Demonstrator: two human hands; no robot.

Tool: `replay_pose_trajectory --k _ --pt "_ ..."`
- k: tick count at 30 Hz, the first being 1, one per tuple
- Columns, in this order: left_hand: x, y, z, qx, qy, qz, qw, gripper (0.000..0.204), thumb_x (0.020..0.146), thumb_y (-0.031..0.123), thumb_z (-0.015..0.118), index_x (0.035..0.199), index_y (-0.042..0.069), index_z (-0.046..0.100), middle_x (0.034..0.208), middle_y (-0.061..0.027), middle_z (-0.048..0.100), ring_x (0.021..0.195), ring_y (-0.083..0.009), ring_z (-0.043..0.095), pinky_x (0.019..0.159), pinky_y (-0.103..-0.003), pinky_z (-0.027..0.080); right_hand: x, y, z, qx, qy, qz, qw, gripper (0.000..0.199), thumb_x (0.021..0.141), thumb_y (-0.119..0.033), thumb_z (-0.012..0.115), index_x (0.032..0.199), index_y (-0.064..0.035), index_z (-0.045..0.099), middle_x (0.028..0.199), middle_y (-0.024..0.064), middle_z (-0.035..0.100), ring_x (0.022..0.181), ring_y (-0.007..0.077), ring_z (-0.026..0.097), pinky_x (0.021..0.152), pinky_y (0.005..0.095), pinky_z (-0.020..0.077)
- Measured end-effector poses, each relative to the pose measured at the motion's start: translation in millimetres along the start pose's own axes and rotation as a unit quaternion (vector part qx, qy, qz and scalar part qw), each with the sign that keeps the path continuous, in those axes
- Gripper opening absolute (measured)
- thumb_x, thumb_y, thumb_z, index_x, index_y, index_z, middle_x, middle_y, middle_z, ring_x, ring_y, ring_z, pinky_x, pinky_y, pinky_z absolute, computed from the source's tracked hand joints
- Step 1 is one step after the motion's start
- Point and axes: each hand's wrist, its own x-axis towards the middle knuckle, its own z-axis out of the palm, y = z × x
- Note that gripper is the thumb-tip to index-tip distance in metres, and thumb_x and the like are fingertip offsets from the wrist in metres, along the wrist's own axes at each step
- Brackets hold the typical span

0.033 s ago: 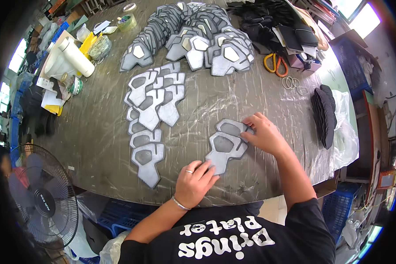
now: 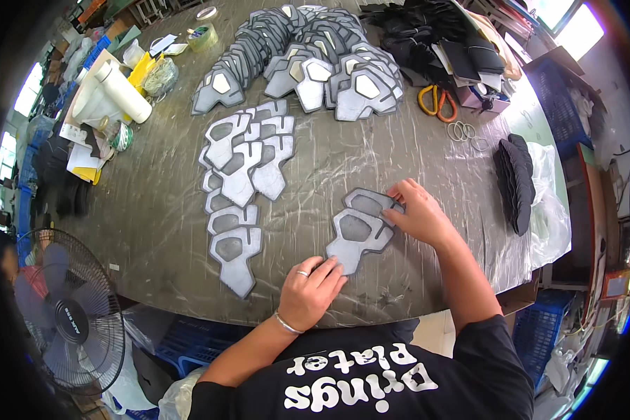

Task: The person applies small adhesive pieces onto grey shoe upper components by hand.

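Observation:
Two flat grey cut-out pieces with dark edges lie overlapped on the table in front of me. The lower cut-out piece (image 2: 346, 256) has a large angular opening and its lower end points toward me. My left hand (image 2: 311, 290), with a ring and bracelet, has its fingertips and thumb at that lower end. My right hand (image 2: 418, 213) pinches the right edge of the upper cut-out piece (image 2: 360, 198); its fingertips partly cover that edge. To the left, a staggered row of similar cut-out pieces (image 2: 236, 273) runs away from me.
Fanned stacks of grey pieces (image 2: 357, 105) fill the far middle. Orange-handled scissors (image 2: 446, 112), rings (image 2: 462, 131) and black fabric (image 2: 514, 183) lie right. A white bottle (image 2: 124, 92) and tape roll (image 2: 201, 38) sit far left. A fan (image 2: 70, 318) stands beyond the table's left edge.
The lower cut-out piece and my left fingers have shifted very slightly. My right hand stays at the upper piece's edge.

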Motion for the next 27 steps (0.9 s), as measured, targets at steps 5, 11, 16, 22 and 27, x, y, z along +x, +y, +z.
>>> replay_pose_trajectory --k 5,11,16,22,27 --pt "-14.8 -6.7 -6.7 -0.042 0.058 0.003 0.997 0.015 0.078 0.004 0.070 0.092 0.000 0.067 0.092 -0.0092 0.069 0.080 -0.0259 0.067 0.072 -0.037 0.053 13.4 19.3 18.8 0.256 -0.013 0.101 0.961 0.021 0.077 -0.007 0.072 0.094 0.0026 0.066 0.080 0.0101 0.069 0.074 0.0167 0.064 0.068 0.0301 0.0505" --pt "-51.5 5.5 -37.4 -0.010 0.044 0.041 0.998 0.014 0.077 0.004 0.071 0.090 0.002 0.066 0.088 -0.0097 0.068 0.077 -0.0252 0.066 0.070 -0.036 0.053 49.4 17.8 19.5 0.269 0.002 0.092 0.959 0.022 0.079 -0.006 0.071 0.097 0.0049 0.066 0.079 0.0051 0.067 0.071 0.0087 0.059 0.062 0.0244 0.0476" --pt "-60.5 18.1 -26.3 0.028 -0.038 0.053 0.997 0.018 0.075 0.012 0.069 0.091 0.005 0.066 0.091 -0.0039 0.064 0.084 -0.0196 0.060 0.075 -0.033 0.048 66.9 -16.9 58.0 0.297 0.063 0.093 0.948 0.023 0.080 -0.009 0.071 0.097 0.0046 0.066 0.079 0.0050 0.067 0.070 0.0089 0.059 0.062 0.0244 0.0474" --pt "-60.0 16.3 -7.8 0.032 0.008 0.034 0.999 0.021 0.078 0.019 0.068 0.094 0.006 0.066 0.098 -0.0035 0.064 0.087 -0.0191 0.059 0.076 -0.033 0.048 46.8 -40.6 77.8 0.173 0.052 0.000 0.984 0.025 0.085 -0.014 0.068 0.103 0.0021 0.067 0.088 0.0117 0.070 0.080 0.0177 0.066 0.072 0.0301 0.0519" --pt "-77.1 28.1 -32.7 -0.013 0.093 -0.070 0.993 0.022 0.080 0.027 0.072 0.094 0.010 0.067 0.107 -0.0038 0.062 0.092 -0.0217 0.059 0.077 -0.035 0.049 38.2 -20.6 56.2 0.072 0.106 0.003 0.992 0.029 0.091 -0.021 0.061 0.111 -0.0012 0.069 0.104 0.0159 0.071 0.095 0.0225 0.068 0.085 0.0317 0.0501"
